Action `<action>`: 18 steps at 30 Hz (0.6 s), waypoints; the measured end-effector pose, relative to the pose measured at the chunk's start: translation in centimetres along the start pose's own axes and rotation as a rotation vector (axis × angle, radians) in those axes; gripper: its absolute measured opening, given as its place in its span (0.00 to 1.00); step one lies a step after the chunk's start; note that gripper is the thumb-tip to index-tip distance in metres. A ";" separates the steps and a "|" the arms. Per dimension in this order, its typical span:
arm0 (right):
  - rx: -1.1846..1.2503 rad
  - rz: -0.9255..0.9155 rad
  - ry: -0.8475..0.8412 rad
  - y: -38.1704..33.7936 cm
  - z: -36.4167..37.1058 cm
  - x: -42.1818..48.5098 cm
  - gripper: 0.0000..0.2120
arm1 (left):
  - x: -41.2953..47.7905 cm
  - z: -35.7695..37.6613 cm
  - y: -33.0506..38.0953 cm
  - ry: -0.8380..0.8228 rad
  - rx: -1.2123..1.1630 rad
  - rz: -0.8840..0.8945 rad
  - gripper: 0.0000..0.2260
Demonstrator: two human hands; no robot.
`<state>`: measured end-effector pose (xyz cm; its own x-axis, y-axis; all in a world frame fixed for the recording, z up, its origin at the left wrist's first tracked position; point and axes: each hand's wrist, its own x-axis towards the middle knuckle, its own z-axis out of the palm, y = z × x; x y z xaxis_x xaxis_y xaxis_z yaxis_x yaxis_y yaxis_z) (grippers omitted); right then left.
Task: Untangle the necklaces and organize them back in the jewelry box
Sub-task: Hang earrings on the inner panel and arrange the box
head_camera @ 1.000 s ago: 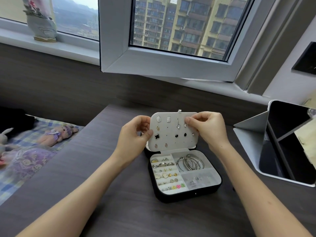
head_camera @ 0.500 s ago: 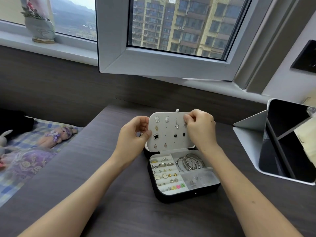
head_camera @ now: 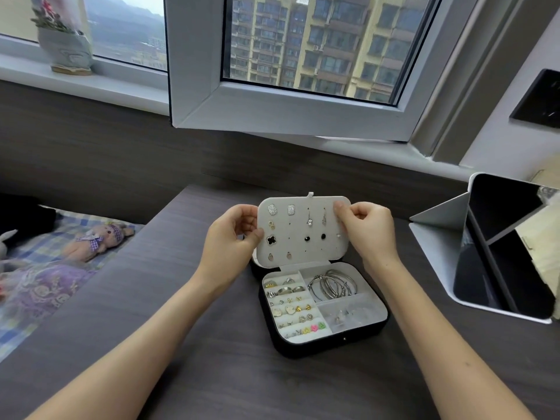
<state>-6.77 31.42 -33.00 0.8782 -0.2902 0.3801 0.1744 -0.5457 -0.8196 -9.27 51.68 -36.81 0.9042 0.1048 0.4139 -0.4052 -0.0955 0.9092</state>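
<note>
Pinches the left edge of the white earring panel [head_camera: 303,234] with left hand [head_camera: 231,239]; grips its upper right corner with curled right hand [head_camera: 368,231]. Holds it upright at the far edge of the open jewelry box [head_camera: 318,347], resting on the dark table [head_camera: 212,377], bangles [head_camera: 331,286] inside.

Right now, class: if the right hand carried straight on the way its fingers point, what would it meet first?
The white perforated earring panel it pinches; the right hand points leftward across it, so probably the silver drop earrings next, though depth is unclear.
</note>
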 end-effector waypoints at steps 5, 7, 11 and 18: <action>-0.215 0.001 -0.082 1.5 -4.9 -1.4 0.13 | 0.0 0.0 -0.3 0.027 0.039 -0.018 0.15; -0.405 0.023 -0.222 2.1 -8.0 -2.2 0.10 | 0.0 0.0 -0.4 0.035 0.056 -0.030 0.15; -0.722 0.121 -0.482 3.1 -12.4 -3.8 0.06 | -0.2 0.3 -0.6 0.057 0.094 -0.034 0.13; -0.834 0.060 -0.664 4.5 -13.0 -5.4 0.06 | -0.1 0.4 -1.1 0.078 0.164 -0.043 0.13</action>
<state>-16.51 20.34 -33.16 0.9858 0.0146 -0.1673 -0.0162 -0.9833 -0.1814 -8.85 51.36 -37.81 0.9044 0.1881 0.3831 -0.3334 -0.2490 0.9093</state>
